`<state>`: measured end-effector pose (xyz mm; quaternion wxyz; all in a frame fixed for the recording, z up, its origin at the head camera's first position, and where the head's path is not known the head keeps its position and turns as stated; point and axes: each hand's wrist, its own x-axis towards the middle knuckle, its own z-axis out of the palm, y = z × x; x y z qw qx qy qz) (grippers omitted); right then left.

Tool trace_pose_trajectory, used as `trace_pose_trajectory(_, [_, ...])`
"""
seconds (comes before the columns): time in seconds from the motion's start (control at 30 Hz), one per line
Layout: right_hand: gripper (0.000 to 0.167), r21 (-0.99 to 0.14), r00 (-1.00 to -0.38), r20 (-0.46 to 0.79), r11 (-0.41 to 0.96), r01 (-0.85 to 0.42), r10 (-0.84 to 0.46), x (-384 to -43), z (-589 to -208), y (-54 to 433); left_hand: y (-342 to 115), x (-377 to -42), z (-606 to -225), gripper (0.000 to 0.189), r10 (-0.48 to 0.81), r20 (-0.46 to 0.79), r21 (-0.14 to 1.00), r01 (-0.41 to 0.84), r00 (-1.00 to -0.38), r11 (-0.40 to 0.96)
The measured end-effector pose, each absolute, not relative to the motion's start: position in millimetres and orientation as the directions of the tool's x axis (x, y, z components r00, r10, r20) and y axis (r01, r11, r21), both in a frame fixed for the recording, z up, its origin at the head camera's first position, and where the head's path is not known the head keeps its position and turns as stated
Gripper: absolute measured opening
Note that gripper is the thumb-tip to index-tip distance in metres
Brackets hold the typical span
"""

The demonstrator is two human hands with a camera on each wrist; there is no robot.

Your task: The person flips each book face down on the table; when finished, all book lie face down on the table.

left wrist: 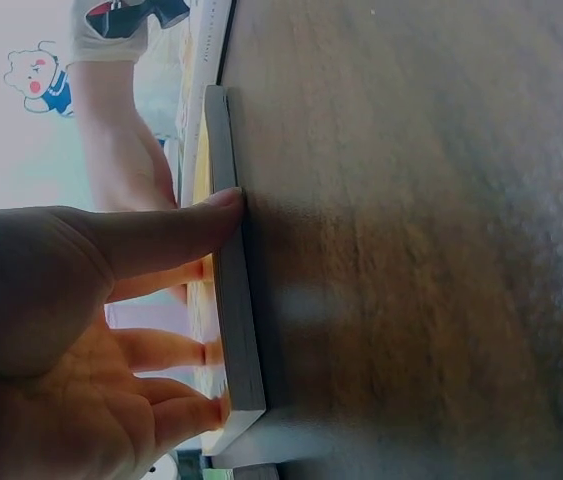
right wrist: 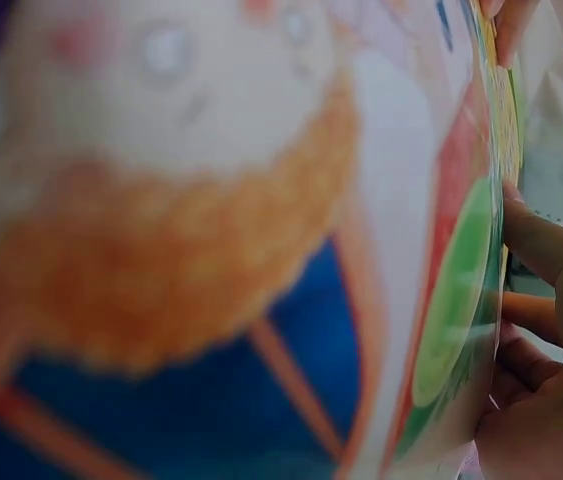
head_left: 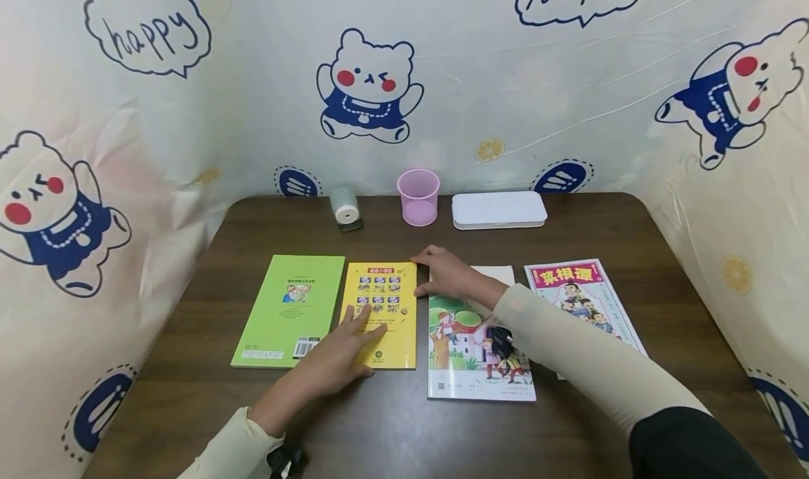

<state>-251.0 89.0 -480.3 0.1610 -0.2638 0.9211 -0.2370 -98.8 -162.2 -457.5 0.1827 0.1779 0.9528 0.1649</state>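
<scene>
A yellow book [head_left: 404, 338] lies on the table, back cover up by its look. My left hand [head_left: 341, 349] rests on its lower left part with spread fingers; in the left wrist view the thumb [left wrist: 186, 235] lies against the book's edge and the fingertips touch the cover. At the book's upper right corner is my right hand [head_left: 451, 275], index finger and thumb apart along the edge. Its forearm crosses over a white picture book [head_left: 468, 384]. To the left lies a green book [head_left: 291, 324], near my left hand.
Right of the picture book lies a comic-style book [head_left: 571, 289], partly under the right sleeve. Along the back stand a small green-and-white object [head_left: 345, 208], a pink cup [head_left: 419, 199] and a white flat case [head_left: 499, 211]. A printed cloth [head_left: 265, 100] surrounds the table [head_left: 373, 437].
</scene>
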Motion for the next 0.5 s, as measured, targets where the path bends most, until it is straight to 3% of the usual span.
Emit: trace_pose_trajectory(0.5, [0.078, -0.58, -0.812, -0.112, 0.701, -0.414, -0.573, -242.2, -479.9, 130.0, -158.6, -91.3, -460.0, 0.072, 0.411, -0.249, 0.386, 0.299, -0.877, 0.872])
